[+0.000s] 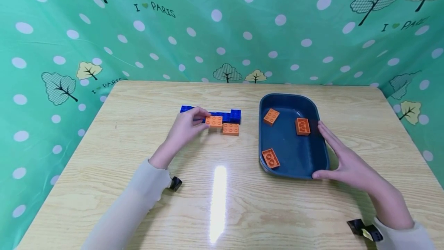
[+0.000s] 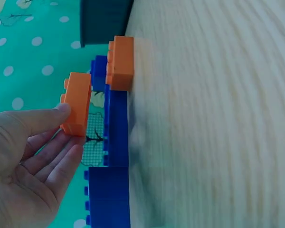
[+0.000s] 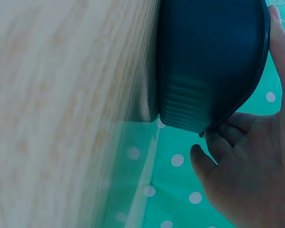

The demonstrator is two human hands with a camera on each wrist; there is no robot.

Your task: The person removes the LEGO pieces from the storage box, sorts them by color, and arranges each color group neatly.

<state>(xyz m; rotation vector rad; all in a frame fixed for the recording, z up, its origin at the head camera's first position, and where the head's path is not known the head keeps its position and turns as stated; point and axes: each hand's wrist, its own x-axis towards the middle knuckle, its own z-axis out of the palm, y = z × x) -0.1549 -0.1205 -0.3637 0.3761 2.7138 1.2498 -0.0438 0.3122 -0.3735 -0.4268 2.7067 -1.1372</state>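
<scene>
Head view: 2 bare hands work over a wooden table (image 1: 270, 211) in front of a green spotted cloth (image 1: 197, 19). The left hand (image 1: 185, 128) pinches an orange brick (image 1: 214, 121) by its left end, thumb and fingers only as far apart as the brick needs. Left wrist view shows it studs up and raised off the table; the end grip seems chosen to leave most of the studs and underside uncovered.

A blue row (image 1: 235, 115), taller at both ends than in the middle, stands behind. Just in front of its right end, a loose brick (image 1: 230, 130) sits studs up on the table; whether they touch, I cannot tell.

To the right is a dark blue tray (image 1: 286, 173) holding 3 orange bricks: a studs-up brick (image 1: 271, 116) toward the far left and 2 upside-down bricks (image 1: 303, 126), 1 by the right side, 1 near the left. The right hand (image 1: 350, 163) holds the tray round its near right corner, thumb and fingers set wide, probably to steady it. Right wrist view shows the fingertips at the rim.
</scene>
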